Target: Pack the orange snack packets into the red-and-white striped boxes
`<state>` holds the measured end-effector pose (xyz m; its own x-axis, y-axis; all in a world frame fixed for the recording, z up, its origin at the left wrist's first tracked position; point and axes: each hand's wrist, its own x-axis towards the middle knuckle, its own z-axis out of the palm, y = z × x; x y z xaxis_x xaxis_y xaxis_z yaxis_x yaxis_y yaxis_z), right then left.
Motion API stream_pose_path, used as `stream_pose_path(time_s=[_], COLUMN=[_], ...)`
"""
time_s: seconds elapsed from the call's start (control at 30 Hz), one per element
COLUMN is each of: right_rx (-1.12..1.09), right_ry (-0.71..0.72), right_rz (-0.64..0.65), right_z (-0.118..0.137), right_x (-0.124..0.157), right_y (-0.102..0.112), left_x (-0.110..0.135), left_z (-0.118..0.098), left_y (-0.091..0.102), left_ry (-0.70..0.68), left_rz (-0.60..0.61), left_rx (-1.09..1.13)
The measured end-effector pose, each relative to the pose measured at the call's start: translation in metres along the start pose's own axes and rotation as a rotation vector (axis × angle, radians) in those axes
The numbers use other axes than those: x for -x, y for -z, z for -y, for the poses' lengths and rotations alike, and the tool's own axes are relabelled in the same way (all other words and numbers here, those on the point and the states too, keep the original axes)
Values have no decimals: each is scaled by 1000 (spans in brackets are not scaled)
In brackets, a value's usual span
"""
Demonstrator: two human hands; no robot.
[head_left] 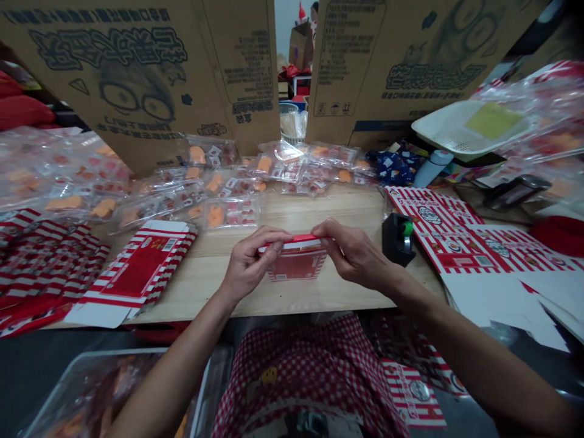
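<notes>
A red-and-white striped carton (296,266) stands upright on the wooden table in front of me, its top edge toward me. My left hand (255,258) pinches the left end of that top edge, thumb in front and fingers behind. At the right end, my right hand (349,250) grips the same edge between thumb and fingers. A red strip runs along the top between both hands. Beyond the carton lies a clear packet (232,213) with an orange piece inside. Right of my right hand sits a black tape dispenser (398,239) with a green core.
Flat striped cartons (125,267) lie at left; more striped sheets (451,234) spread at right. Clear packets (292,170) line the back before tall cardboard boxes (241,73). A white basket (456,131) and pale blue bottle (433,167) stand back right. A plastic bin (82,365) is below left.
</notes>
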<state>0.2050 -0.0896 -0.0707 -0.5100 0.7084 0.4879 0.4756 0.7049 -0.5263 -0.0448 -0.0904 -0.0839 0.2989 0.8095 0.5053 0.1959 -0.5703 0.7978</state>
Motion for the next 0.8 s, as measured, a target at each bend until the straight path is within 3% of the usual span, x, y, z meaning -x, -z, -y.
stream_pose_path(time_s=[0.13, 0.23, 0.33, 0.4, 0.57, 0.7, 0.77, 0.8], right_rx=[-40, -19, 140, 236, 167, -3, -107, -134], right_ry=[53, 146, 234, 270, 295, 204, 7, -178], right_rz=[-61, 18, 65, 20, -124, -226, -280, -324], right_z=[1, 2, 2, 0, -1, 5, -3, -10], right_x=[3, 10, 20, 24, 21, 18, 25, 32], right_y=[0, 4, 3, -2, -17, -19, -9, -1], left_x=[-5, -8, -7, -4, -6, -19, -26, -30], left_z=[2, 7, 13, 15, 1, -19, -22, -22], left_y=[14, 22, 25, 26, 23, 11, 1, -6], left_ry=[-51, -118, -248, -338, -460, -507, -502, -494], left_rz=[146, 192, 212, 214, 143, 248, 210, 163], left_rx=[59, 42, -27, -94, -318, -556, -594, -587])
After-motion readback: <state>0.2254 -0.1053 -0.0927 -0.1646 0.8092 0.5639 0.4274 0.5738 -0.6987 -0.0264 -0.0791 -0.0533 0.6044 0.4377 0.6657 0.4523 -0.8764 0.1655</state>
